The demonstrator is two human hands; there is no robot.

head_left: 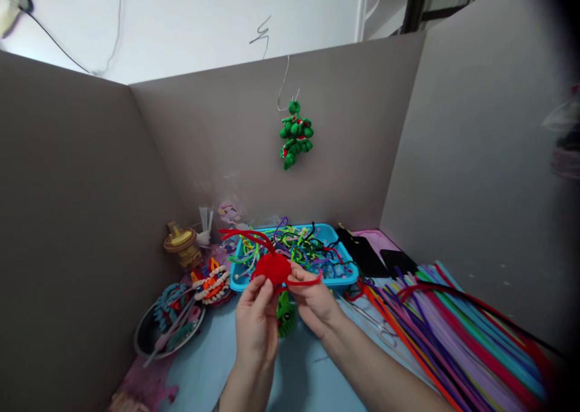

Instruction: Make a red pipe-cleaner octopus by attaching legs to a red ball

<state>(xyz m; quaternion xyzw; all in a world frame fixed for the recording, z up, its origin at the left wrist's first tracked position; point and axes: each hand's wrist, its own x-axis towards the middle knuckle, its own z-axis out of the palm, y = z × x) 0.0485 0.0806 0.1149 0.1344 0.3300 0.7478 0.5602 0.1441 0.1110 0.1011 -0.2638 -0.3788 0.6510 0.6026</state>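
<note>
Head view. I see both hands raised just in front of a blue tray (350, 267). The left hand (256, 321) pinches the underside of a red pipe-cleaner figure (270, 268) between thumb and fingertips. The right hand (316, 303) grips the same figure from its right side, its thumb on a red strand that curls out to the right. The figure is a fuzzy red ball with several long red strands arching up and to the left; it is held above the light blue tabletop (212, 363), level with the near rim of the tray. A small green pipe-cleaner piece (285, 318) shows between the two hands; I cannot tell whether it is held. The tray holds tangled offcuts in many colours. To the right lies a fanned bundle of long pipe cleaners (453, 339), with scissors (372, 322) beside it. At left, a round dish (144, 341) carries finished pieces. A green ornament (295, 135) hangs from a wire hook (284, 89) on the grey partition (90, 218).
</note>
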